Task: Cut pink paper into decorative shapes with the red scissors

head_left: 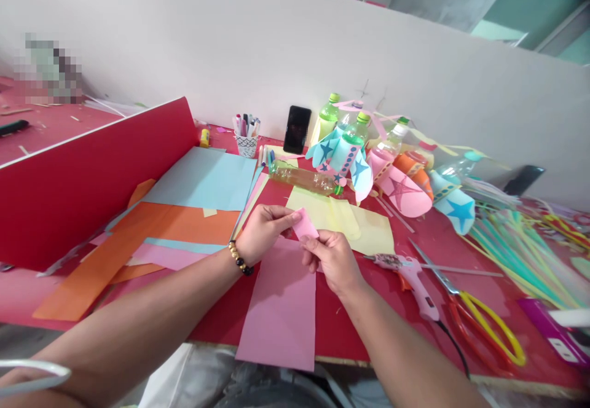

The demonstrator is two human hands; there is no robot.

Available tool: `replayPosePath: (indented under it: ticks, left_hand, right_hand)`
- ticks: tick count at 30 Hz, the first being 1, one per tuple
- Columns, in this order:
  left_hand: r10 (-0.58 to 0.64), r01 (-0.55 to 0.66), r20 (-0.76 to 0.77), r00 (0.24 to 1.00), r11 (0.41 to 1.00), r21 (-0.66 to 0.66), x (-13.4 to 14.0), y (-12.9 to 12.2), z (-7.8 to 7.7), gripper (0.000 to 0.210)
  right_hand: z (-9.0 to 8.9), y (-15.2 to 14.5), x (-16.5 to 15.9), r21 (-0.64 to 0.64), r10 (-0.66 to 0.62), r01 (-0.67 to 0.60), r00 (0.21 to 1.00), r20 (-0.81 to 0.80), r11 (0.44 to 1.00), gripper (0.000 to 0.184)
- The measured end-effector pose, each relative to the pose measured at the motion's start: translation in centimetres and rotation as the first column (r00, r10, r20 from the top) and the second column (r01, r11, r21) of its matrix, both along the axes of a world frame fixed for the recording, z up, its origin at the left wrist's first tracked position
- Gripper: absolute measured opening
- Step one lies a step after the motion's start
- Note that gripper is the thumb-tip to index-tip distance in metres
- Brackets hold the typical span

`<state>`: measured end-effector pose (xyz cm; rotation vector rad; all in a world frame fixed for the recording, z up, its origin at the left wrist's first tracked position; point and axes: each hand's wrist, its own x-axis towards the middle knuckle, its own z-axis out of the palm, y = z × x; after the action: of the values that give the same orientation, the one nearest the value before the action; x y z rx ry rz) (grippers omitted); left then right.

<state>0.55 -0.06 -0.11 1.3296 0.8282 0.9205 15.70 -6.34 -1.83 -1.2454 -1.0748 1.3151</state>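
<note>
We find open red table (350, 328) between the pink sheet (281, 309) and glue gun (408, 273). Rightward, scissors (479, 313) and straws (520, 254) block us; decorated bottles (350, 150) crowd the back, the red divider (87, 180) walls the left.

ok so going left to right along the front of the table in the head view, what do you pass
orange paper → left hand → small pink piece → right hand → glue gun → scissors
</note>
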Motion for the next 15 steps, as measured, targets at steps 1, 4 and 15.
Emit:
replayPosePath:
  ticks: [1,4,15]
  left_hand:
    - [-0.005,0.005,0.000,1.000,1.000,0.001,0.0,0.0,0.0,0.028]
    - [-0.006,0.007,-0.011,1.000,1.000,0.008,-0.2,0.0,0.0,0.027]
    - [0.029,-0.026,0.021,0.999,0.990,-0.142,-0.5,0.2,0.1,0.027]
  right_hand:
    - [-0.1,0.1,0.0,0.002,0.003,-0.003,1.000,-0.003,1.000,0.030]
    - [-0.4,0.3,0.0,0.006,0.013,-0.013,1.000,-0.007,1.000,0.029]
    - [4.7,-6.9,5.7,0.322,-0.291,0.140,0.822,0.490,0.936,0.027]
